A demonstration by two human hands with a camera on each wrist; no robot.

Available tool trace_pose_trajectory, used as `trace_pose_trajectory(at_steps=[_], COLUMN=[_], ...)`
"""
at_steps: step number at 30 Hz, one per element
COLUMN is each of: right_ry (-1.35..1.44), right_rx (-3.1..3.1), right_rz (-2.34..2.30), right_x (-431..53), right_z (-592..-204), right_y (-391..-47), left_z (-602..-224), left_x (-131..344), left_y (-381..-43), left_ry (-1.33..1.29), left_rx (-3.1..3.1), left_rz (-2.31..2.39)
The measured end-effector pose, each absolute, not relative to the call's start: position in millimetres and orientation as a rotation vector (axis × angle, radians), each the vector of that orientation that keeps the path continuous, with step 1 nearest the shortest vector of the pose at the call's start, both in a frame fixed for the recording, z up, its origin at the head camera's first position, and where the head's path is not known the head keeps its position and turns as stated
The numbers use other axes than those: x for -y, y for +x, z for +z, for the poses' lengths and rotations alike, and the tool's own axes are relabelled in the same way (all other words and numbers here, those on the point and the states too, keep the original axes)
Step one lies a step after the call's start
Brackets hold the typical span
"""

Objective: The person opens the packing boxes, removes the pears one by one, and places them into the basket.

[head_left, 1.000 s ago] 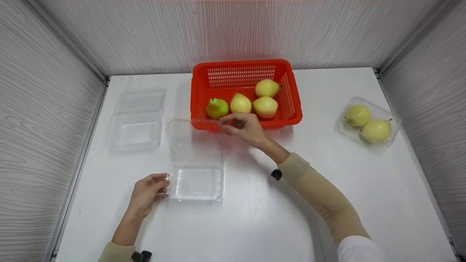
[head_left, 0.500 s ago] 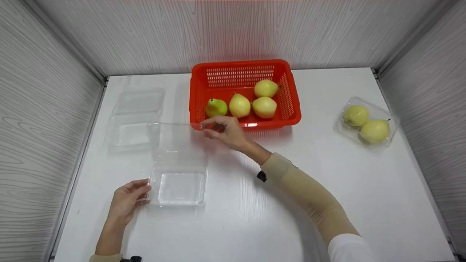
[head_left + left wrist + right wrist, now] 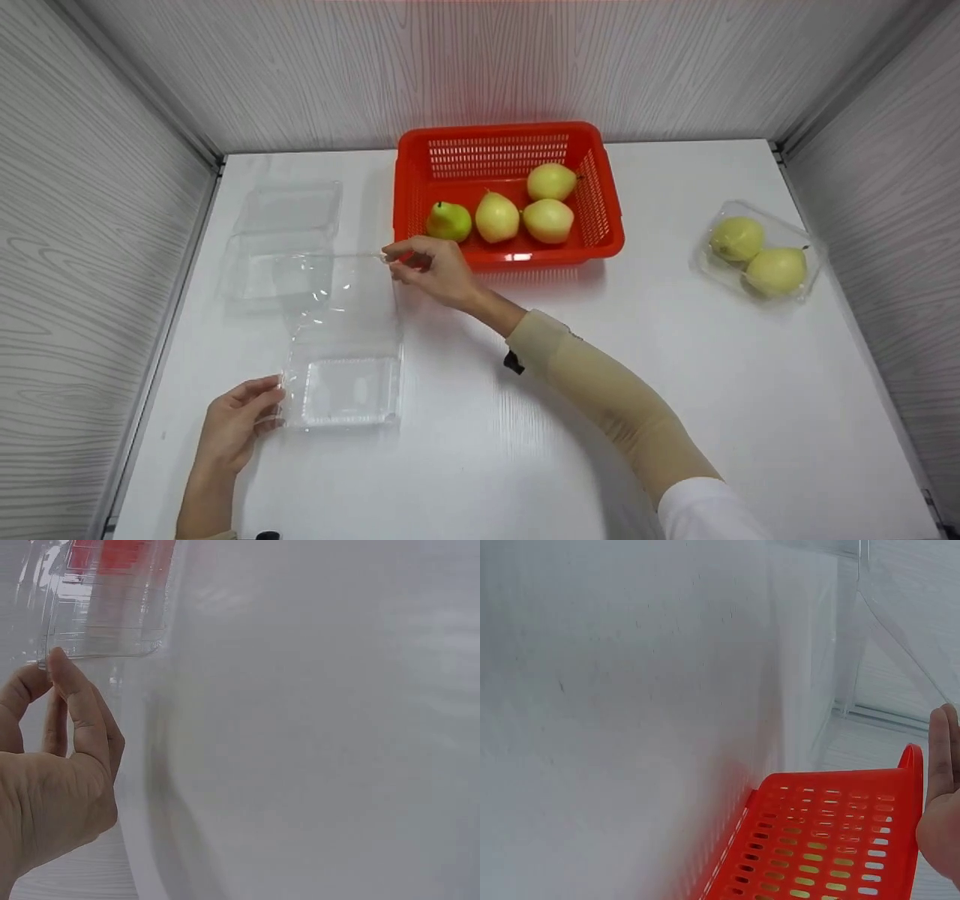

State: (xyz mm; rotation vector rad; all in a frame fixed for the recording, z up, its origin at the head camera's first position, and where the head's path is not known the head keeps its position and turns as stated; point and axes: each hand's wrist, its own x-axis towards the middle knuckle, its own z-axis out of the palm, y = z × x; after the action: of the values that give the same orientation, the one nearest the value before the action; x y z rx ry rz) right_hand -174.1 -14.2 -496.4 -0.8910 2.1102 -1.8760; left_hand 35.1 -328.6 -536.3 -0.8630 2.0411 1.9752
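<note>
A clear plastic clamshell box (image 3: pixel 349 390) lies unfolded on the white table, its lid raised toward the back. My left hand (image 3: pixel 234 424) pinches the box's left edge between thumb and fingers; the left wrist view shows this hand (image 3: pixel 71 727) at the box's corner (image 3: pixel 105 630). At the lid's far right corner, my right hand (image 3: pixel 435 271) pinches the rim, just in front of the red basket (image 3: pixel 510 259). In the right wrist view part of that hand (image 3: pixel 941 795) shows beside the basket wall (image 3: pixel 817 832).
The basket holds a green pear (image 3: pixel 448 223) and several yellow pears (image 3: pixel 496 217). Another open clear box (image 3: pixel 281 210) stands at the back left, overlapped by the lid. A clear box (image 3: pixel 724 281) with two yellow pears (image 3: pixel 776 271) sits at the right.
Both hands have moved left across the table with the open clamshell box between them. The lid now overlaps the other open box. The basket and the pears have stayed in place.
</note>
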Motion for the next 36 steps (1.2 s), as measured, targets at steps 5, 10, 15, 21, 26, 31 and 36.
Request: trace_pose_trajectory(at_steps=[5,10,15,21,26,31,36], right_ry=[-0.950,-0.982,-0.969,-0.955,-0.948,-0.953,-0.967], right_rx=[-2.286,-2.447,-2.520,-2.558,-2.546,-2.543,-2.530], right_rz=[-1.816,-1.744,-1.688,-1.641,-1.649,-1.654,-1.665], right_x=[19,21,23,22,20,15,8], right_z=[-502,-505,-506,-510,-516,-519,-519], right_y=[-171,-166,-160,-152,-149,-148,-146], left_z=[-536,-535,-535,-536,-537,-537,-535], left_x=[331,332,333,334,334,334,332], left_y=[36,35,34,34,33,31,29], left_ry=[-0.884,-0.891,-0.907,-0.906,-0.889,-0.889,-0.909], left_rx=[-2.032,-2.038,-2.024,-2.014,-2.004,-1.996,-2.014], left_rz=[2.000,2.003,2.009,2.031,2.057,2.075,2.054])
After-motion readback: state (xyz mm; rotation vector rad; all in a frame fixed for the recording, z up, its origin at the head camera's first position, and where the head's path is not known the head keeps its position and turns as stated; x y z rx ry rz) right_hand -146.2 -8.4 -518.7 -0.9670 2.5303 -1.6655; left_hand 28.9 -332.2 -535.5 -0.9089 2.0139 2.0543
